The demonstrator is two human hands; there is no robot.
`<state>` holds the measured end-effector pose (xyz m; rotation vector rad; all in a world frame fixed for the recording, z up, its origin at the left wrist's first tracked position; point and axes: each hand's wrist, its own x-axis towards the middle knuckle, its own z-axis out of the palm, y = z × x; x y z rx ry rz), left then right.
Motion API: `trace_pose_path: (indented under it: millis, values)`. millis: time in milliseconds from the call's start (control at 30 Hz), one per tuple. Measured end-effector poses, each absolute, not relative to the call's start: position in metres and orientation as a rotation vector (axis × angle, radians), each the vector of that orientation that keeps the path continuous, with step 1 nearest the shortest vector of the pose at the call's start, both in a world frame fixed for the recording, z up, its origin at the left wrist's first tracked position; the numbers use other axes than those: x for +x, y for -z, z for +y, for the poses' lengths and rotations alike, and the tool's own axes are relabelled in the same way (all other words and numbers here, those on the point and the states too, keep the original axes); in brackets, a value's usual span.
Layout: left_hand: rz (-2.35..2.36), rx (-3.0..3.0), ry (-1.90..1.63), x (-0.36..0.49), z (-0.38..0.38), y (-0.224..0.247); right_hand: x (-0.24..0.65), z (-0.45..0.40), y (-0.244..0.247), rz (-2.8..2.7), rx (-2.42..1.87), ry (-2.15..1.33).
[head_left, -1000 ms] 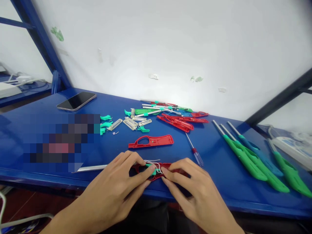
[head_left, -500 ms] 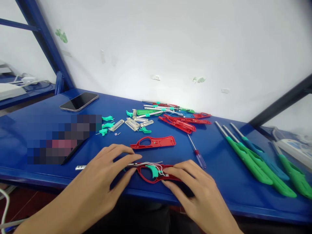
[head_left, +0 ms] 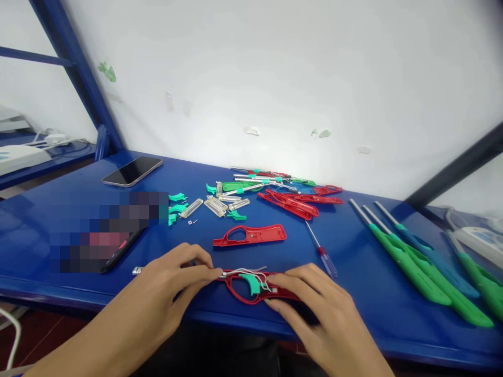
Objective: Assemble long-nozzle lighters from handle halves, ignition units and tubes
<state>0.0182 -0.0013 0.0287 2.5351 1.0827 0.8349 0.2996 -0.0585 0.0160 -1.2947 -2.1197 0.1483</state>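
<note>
Red shell [head_left: 283, 294] is lying at the worktop's [head_left: 188, 235] near edge, carrying a green trigger [head_left: 253, 286] and white wires [head_left: 243, 270]. Left hand [head_left: 173, 288] is pinching the tube [head_left: 137, 270] at the shell's neck; right hand [head_left: 326, 309] is gripping the other end between thumb and fingers. Loose red half [head_left: 265, 235] is lying just beyond, screwdriver [head_left: 327, 261] right of it, lighters [head_left: 412, 264] farther right, phone [head_left: 132, 172] back left.

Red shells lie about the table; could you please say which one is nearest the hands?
The frontmost red shell, partly covered by the right hand, with a green trigger in it; the others lie farther back.
</note>
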Motion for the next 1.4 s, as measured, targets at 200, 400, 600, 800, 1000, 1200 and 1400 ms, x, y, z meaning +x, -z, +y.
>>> trace_pose_path:
  millis: [200,400,600,800,1000,1200,1400]
  values:
    - [1.107,2.575,-0.750,0.017,-0.005,-0.029,0.300,-0.059,-0.016,-2.111,-1.309,-0.178]
    - [1.129,2.566,-0.791,0.025,-0.009,-0.033,0.300,-0.060,-0.017,-2.098,-1.320,-0.225]
    - [1.148,2.397,-0.868,0.037,-0.003,-0.024,0.300,-0.059,-0.016,-2.098,-1.314,-0.240]
    - [1.106,2.402,-0.831,0.040,0.002,-0.018,0.300,-0.058,-0.020,-2.054,-1.308,-0.263]
    - [1.075,2.487,-0.707,0.040,-0.001,-0.019,0.301,-0.050,-0.025,-1.924,-1.466,-0.336]
    - [1.065,2.506,-0.666,0.038,-0.001,-0.016,0.299,-0.045,-0.023,-2.001,-1.579,-0.471]
    - [1.019,2.509,-0.682,0.038,0.000,-0.016,0.299,-0.049,-0.022,-1.998,-1.582,-0.475]
